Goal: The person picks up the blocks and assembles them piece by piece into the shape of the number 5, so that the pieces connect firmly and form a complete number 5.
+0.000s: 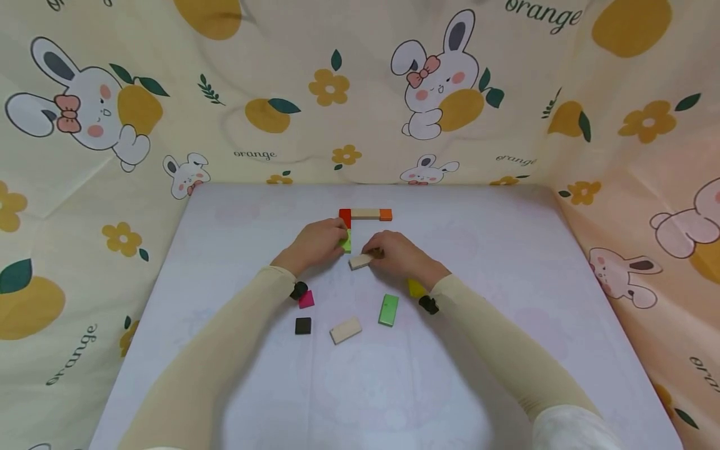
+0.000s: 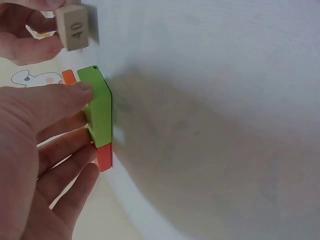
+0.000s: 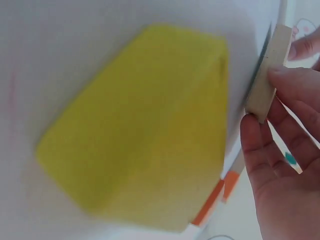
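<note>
backdrop (image 1: 360,31): cream, rabbit-and-orange print | tabletop (image 1: 360,387): whitish | held block (image 3: 264,87): beige | touched block (image 2: 102,115): lime green

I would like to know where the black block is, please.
In the head view, the black block lies left of centre, just below the pink block.

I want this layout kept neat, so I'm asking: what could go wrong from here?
The wooden block pinched in the right hand could bump the lime-green block if moved nearer. The left hand touches the lime-green block and might push it out of line with the red block. The right sleeve, close to the yellow block, could nudge it.
</note>
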Demonstrator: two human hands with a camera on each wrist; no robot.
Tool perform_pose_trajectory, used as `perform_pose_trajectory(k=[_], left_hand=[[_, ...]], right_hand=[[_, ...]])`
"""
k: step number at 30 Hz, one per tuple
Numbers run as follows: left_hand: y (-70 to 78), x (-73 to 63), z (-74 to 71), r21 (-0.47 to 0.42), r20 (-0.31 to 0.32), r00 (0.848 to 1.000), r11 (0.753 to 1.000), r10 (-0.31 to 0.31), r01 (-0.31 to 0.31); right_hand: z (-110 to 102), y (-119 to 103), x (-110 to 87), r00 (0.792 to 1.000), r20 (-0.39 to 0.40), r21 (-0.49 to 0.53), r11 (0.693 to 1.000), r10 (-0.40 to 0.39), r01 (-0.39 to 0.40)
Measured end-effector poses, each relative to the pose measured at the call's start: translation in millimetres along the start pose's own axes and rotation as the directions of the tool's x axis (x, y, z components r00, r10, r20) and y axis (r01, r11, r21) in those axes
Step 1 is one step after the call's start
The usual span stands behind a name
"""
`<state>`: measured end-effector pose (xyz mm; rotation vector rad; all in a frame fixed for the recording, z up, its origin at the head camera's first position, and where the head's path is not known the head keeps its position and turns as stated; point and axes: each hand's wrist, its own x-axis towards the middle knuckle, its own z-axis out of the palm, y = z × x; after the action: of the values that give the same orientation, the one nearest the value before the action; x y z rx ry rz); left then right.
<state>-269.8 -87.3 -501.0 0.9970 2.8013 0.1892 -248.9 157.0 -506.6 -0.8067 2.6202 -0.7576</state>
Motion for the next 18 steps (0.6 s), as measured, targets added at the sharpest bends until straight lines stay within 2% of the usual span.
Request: perform_pose_trajectory(k=[11, 18], left_hand=[[-2.2, 0.9, 0.3, -0.007, -0.032, 0.999, 1.000, 0.011, -0.011], [-2.3, 0.4, 0.7, -0.025, -0.029, 1.000, 1.000, 0.002, -0.003]], right_hand=[[-16, 4, -0.9, 0.993, -0.037, 0.055, 0.993, 0.111, -0.109], [-18, 3, 4.2, 0.993, -0.052, 0.066, 0.993, 0.103, -0.100]])
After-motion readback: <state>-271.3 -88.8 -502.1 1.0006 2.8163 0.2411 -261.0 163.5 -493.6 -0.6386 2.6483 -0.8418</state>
